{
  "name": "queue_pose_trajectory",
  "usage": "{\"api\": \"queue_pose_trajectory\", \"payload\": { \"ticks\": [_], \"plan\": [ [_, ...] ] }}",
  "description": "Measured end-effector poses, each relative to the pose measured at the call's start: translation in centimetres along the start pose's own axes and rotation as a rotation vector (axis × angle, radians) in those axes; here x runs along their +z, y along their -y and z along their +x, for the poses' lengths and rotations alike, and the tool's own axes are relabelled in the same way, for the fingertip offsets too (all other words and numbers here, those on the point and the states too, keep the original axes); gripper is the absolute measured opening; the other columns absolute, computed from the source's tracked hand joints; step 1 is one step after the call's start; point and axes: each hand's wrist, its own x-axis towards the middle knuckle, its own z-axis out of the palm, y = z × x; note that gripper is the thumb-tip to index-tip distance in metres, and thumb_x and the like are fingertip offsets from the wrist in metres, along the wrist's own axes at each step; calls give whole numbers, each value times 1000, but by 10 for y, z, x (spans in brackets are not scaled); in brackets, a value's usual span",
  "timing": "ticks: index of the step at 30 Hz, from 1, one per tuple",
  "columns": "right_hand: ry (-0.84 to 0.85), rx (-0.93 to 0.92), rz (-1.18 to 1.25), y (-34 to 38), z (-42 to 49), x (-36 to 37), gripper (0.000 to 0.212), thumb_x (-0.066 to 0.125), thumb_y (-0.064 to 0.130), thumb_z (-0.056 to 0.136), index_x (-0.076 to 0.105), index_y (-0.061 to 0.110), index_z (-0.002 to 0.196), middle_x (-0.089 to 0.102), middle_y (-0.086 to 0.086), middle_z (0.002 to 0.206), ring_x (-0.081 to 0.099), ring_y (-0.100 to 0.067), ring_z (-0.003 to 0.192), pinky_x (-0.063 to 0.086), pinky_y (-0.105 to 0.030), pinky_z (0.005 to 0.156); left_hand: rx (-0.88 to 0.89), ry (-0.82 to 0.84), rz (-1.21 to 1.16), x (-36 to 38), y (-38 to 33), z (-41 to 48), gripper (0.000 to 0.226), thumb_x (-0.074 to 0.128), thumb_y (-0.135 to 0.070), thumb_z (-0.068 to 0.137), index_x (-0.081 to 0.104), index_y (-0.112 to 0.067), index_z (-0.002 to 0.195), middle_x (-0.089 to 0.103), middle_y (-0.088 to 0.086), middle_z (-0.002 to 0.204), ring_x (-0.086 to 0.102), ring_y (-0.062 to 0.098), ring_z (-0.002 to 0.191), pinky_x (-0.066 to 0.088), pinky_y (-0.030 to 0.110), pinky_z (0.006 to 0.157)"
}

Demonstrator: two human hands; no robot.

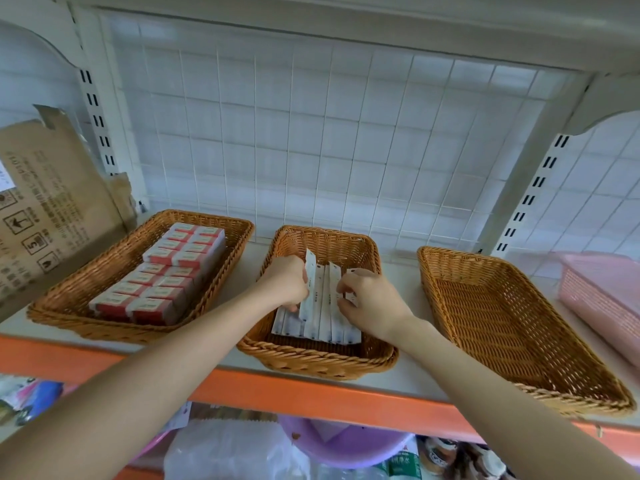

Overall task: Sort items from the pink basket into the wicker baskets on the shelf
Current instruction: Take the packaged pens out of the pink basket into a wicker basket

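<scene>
While left hand [285,284] and right hand [372,301] pinch white sachets [325,306] in the middle wicker basket [318,358], red boxes [162,271] fill the nine-o'clock basket [86,327]; three-o'clock basket [502,306] holds nothing, pink basket [602,292] beyond: seemingly midway.

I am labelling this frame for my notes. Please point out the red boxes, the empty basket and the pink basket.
red boxes [156,289], head view, top face of one box
empty basket [502,306], head view, bare woven floor
pink basket [602,296], head view, its side wall
</scene>
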Motion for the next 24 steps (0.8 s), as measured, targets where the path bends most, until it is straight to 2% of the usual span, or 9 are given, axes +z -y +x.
{"api": "queue_pose_trajectory", "payload": {
  "ticks": [4,7,9,10,12,14,17,20,24],
  "plan": [
    [1,8,12,-2,-3,4,23,51,13,87,61,5,106,56,-12,105,55,-28,97,45,-33,80,-9,46,94,5,4,5,15,55,4,88,54,-10,92,58,12,98,69,24,75,58,29,64],
    [-5,5,5,-3,-3,6,23,51,13,87,61,4,106,56,-12,105,55,-28,97,45,-33,79,84,35,209,5,9,5,13,55,1,87,51,-12,89,55,9,91,62,23,74,49,28,61],
    [-6,-1,-10,-3,-3,6,24,51,13,88,61,4,108,56,-12,106,55,-28,97,45,-32,79,199,12,333,4,11,1,6,56,-9,90,53,-9,95,56,10,99,56,22,85,46,29,69],
    [-5,-4,-16,-3,-3,6,24,51,13,88,60,4,108,55,-12,107,54,-28,98,44,-32,79,252,9,386,4,13,-1,11,56,-14,91,55,-7,99,56,11,107,55,23,91,46,30,76],
    [0,-6,-26,-2,-3,6,25,51,14,88,60,5,110,55,-12,109,54,-28,100,43,-31,79,317,69,460,4,15,-7,31,55,-23,92,55,-2,114,50,12,128,54,24,106,46,35,90],
    [7,-6,-39,-2,-3,6,26,51,15,88,59,5,111,54,-12,111,53,-27,101,42,-29,80,344,201,531,4,14,-12,51,55,-34,92,46,-3,132,41,10,137,51,26,116,45,38,96],
    [15,-10,-48,-1,-4,5,26,51,16,88,59,6,111,54,-11,112,54,-27,101,43,-29,80,347,342,638,6,15,-15,58,53,-43,92,40,-4,133,41,9,131,47,25,115,44,32,88],
    [24,-7,-52,0,-4,5,27,51,16,89,59,6,112,54,-11,112,54,-27,101,43,-29,80,372,330,668,8,17,-15,45,56,-40,91,49,-5,118,46,8,116,50,23,100,43,31,77],
    [30,-5,-48,0,-5,4,27,50,16,90,58,6,113,53,-11,113,53,-26,100,42,-28,78,397,293,671,8,20,-18,38,55,-38,92,53,-5,110,46,5,102,53,25,95,48,37,80]
  ]
}}
